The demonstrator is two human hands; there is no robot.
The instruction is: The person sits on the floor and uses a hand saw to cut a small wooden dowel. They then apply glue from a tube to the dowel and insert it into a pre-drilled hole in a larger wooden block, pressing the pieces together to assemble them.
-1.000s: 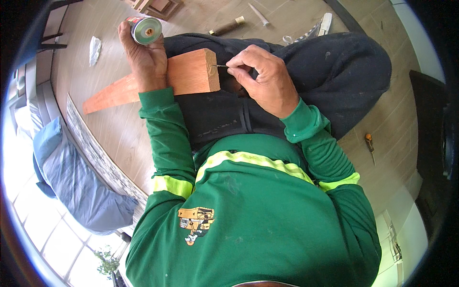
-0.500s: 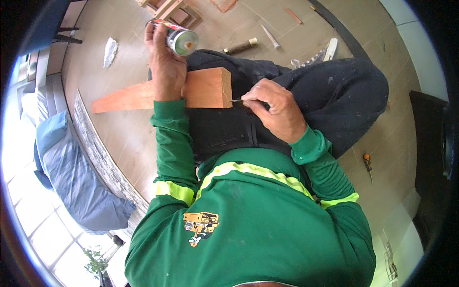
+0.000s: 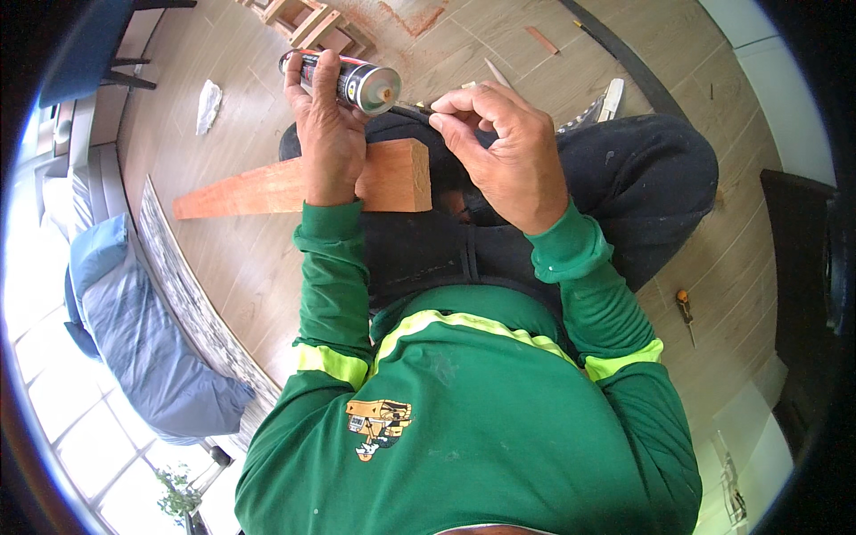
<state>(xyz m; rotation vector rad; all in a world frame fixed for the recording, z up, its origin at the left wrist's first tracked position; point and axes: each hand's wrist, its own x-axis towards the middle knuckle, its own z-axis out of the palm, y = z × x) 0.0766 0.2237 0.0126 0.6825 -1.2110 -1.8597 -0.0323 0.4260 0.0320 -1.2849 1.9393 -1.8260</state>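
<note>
A squared reddish timber board (image 3: 392,176) lies across the lap, its sawn end toward 3 o'clock and its far end toward 9. That end face looks pale and rough; whether anything has been worked into it is too small to tell. The left hand (image 3: 328,134), its wrist crossing the board, is wrapped round a metal can (image 3: 355,84) at the board's 12 o'clock; the can's base carries a brown dab. At the board's 2 o'clock, the right hand (image 3: 508,152) has thumb and fingertips together on a thin pick-like tool (image 3: 417,106) pointing to the can. By my judgement, work is midway, with brown stuff left. Beyond, on the floor, lie a slatted wooden frame (image 3: 308,25) at 11 o'clock and a screwdriver (image 3: 684,306) at 4.
</note>
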